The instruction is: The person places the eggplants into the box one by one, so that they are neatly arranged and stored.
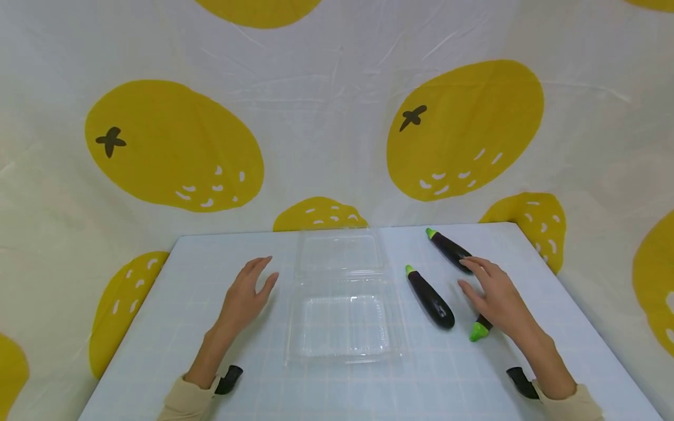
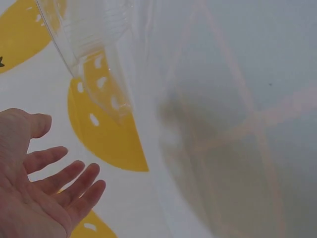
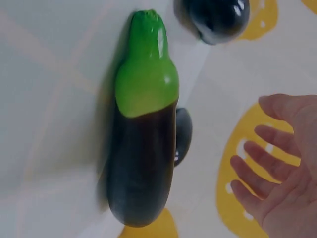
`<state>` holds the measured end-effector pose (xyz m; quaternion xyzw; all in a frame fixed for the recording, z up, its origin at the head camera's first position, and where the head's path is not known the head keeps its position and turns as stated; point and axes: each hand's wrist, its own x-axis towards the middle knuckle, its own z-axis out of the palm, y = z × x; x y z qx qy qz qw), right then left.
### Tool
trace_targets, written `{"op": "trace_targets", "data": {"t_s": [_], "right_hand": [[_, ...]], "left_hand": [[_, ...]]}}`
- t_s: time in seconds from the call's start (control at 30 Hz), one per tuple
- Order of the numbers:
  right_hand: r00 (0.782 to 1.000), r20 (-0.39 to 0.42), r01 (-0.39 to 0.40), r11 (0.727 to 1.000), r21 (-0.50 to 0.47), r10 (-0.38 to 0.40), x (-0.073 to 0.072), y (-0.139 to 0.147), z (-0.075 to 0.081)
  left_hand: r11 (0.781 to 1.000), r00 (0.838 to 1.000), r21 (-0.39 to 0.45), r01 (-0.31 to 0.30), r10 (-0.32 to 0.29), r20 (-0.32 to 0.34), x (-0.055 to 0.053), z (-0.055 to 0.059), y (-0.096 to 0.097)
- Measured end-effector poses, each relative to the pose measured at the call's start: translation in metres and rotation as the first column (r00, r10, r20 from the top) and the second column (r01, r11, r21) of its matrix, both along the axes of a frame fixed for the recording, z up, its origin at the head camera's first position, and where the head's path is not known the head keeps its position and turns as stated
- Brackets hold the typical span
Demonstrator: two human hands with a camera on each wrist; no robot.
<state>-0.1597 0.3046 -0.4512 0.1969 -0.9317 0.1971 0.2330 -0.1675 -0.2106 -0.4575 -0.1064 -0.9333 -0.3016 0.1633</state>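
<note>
My left hand (image 1: 244, 299) hovers over the table left of a clear plastic clamshell box (image 1: 342, 327), its fingers spread and holding nothing. The box lies opened flat, lid (image 1: 339, 252) toward the back. On the right, my right hand (image 1: 497, 301) is held above an eggplant (image 1: 480, 329) and covers most of it; only its green cap end shows in the head view. That eggplant (image 3: 141, 168) appears whole in the right wrist view, apart from the loosely bent fingers. A second eggplant (image 1: 432, 299) lies between box and hand. The third eggplant (image 1: 450, 251) lies behind the right fingertips.
The white table (image 1: 210, 263) ends at the back against a hanging cloth (image 1: 326, 117) printed with yellow fruit. This cloth also runs along both sides of the table. Black straps (image 1: 229, 380) sit at both wrists, beside beige sleeves (image 1: 192, 400).
</note>
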Motion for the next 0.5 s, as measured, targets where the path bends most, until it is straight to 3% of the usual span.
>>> {"op": "trace_targets", "data": {"t_s": [0.3,0.5], "right_hand": [[1.0,0.026,-0.01,1.0,0.016,0.01,0.005,-0.012,0.001],[0.998,0.057,-0.016,0.999,0.034,0.014,0.006,-0.02,-0.001]], "left_hand": [[0.996,0.996,0.071,0.051,-0.045,-0.081,0.007,-0.008,0.014],[0.99,0.996,0.121,0.079,-0.074,-0.044,0.01,-0.01,0.022]]}}
